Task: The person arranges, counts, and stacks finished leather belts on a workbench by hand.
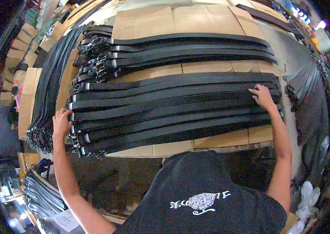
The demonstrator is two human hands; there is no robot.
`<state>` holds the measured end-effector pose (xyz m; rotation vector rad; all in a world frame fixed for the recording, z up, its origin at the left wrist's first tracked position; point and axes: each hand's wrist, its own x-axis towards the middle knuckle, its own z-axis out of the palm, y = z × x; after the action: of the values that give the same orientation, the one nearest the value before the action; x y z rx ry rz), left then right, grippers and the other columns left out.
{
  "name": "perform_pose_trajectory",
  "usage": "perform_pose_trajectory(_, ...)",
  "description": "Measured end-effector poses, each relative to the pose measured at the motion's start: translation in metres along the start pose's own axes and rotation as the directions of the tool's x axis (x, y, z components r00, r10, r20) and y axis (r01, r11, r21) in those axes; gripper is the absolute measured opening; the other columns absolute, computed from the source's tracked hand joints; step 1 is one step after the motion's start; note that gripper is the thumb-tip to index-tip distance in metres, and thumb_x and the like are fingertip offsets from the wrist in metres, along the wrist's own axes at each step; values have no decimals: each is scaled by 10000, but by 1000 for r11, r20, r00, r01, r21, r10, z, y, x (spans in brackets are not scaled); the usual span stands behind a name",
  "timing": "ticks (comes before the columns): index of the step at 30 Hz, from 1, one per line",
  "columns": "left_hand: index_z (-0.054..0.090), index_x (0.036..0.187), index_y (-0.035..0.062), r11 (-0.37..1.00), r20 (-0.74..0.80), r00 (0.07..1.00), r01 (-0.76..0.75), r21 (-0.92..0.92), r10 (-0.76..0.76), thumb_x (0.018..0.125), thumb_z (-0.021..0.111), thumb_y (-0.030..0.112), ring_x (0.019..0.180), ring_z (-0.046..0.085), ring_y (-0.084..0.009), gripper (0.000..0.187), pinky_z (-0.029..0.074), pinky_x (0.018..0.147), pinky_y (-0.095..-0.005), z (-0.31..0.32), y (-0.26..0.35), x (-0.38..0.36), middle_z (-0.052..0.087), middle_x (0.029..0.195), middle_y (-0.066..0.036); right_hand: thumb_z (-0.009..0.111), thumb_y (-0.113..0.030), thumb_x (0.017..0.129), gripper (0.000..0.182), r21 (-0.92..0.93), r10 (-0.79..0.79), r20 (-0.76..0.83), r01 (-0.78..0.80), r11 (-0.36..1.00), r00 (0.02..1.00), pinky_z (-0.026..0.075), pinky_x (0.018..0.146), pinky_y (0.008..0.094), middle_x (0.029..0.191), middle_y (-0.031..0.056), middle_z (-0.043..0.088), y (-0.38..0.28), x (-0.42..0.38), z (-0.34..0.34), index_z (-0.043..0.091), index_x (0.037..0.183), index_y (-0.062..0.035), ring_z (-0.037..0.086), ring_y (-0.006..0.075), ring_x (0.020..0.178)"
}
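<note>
Black belts lie side by side in a wide stack on flattened cardboard, their metal buckles toward the left. My left hand is at the buckle end, fingers bent against the edge of the stack; whether it grips a buckle is hidden. On the right, my right hand rests over the belts near their tips, its thumb and index finger apart. Farther back lies a smaller group of black belts, buckles also at the left.
Long dark belts hang over the table's left side. More dark straps drape at the right edge. Cardboard covers the back of the table. Plastic-wrapped items sit at the lower right.
</note>
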<state>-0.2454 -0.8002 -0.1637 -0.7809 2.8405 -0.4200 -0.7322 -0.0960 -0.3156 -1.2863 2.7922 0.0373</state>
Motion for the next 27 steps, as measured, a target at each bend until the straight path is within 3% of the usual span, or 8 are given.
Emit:
perform_pose_trajectory(3, 597, 1064, 111, 988, -11, 1000, -16, -154, 15, 617, 718, 23, 1067, 526, -307, 472, 428, 913, -414, 5, 5, 2, 538, 1061, -85, 726, -165, 713, 437, -51, 21, 0, -21, 998, 1000, 368, 975, 432, 1117, 93, 538, -23, 6, -11, 628, 1139, -154, 494, 290, 1106)
perform_pose_trajectory(6, 563, 1070, 73, 963, -158, 987, -56, -263, 15, 643, 705, 5, 1042, 542, -337, 455, 445, 903, -416, 14, 9, -2, 549, 1050, -138, 722, -184, 718, 464, -12, -82, -76, 81, 997, 994, 337, 1016, 445, 1169, 109, 534, -80, 22, -12, 598, 1152, -79, 473, 295, 1143)
perform_pose_trajectory(8, 590, 1054, 91, 990, -183, 983, -37, -138, 11, 621, 756, 70, 1038, 552, -318, 464, 453, 888, -404, -3, 15, -9, 574, 1045, -113, 722, -188, 720, 486, 91, -169, -159, 184, 979, 973, 330, 1027, 449, 1194, 111, 528, -126, 36, 3, 580, 1170, -69, 465, 299, 1159)
perform_pose_trajectory(11, 646, 1043, 153, 989, -74, 995, 55, -136, -66, 603, 796, 177, 1028, 565, -282, 466, 456, 862, -409, 10, -5, -7, 595, 1064, -62, 715, -199, 732, 516, 199, -210, -269, 268, 943, 940, 331, 1029, 446, 1233, 115, 518, -194, 51, 18, 551, 1200, -59, 453, 308, 1181)
perform_pose_trajectory(14, 683, 997, 193, 991, -109, 992, 44, -129, -58, 569, 811, 213, 1002, 572, -262, 447, 450, 840, -404, 0, -14, -7, 618, 1011, -35, 702, -208, 748, 483, 214, -198, -354, 286, 934, 914, 350, 1008, 436, 1200, 121, 517, -240, 67, 27, 566, 1186, -56, 446, 323, 1169)
perform_pose_trajectory(21, 674, 1087, 238, 989, -17, 994, 109, -98, -111, 621, 804, 200, 1080, 552, -243, 485, 442, 889, -432, 11, -30, -2, 611, 1107, -19, 711, -208, 744, 439, 253, -153, -348, 250, 935, 925, 372, 971, 432, 1159, 114, 517, -270, 81, 31, 600, 1150, -82, 467, 307, 1110)
perform_pose_trajectory(24, 653, 1125, 226, 978, 130, 971, 206, -39, -200, 618, 808, 213, 1107, 551, -249, 530, 438, 923, -442, -1, -22, 1, 607, 1139, -32, 720, -212, 729, 431, 221, -175, -356, 265, 939, 918, 390, 947, 427, 1130, 104, 537, -268, 80, 27, 615, 1130, -90, 484, 302, 1086)
perform_pose_trajectory(27, 622, 1169, 181, 953, 155, 940, 302, 36, -304, 625, 808, 223, 1120, 552, -265, 577, 432, 933, -454, -11, -6, 5, 602, 1164, -48, 724, -207, 718, 401, 195, -215, -412, 317, 928, 886, 409, 910, 425, 1067, 90, 558, -267, 84, 30, 635, 1097, -114, 502, 297, 1056)
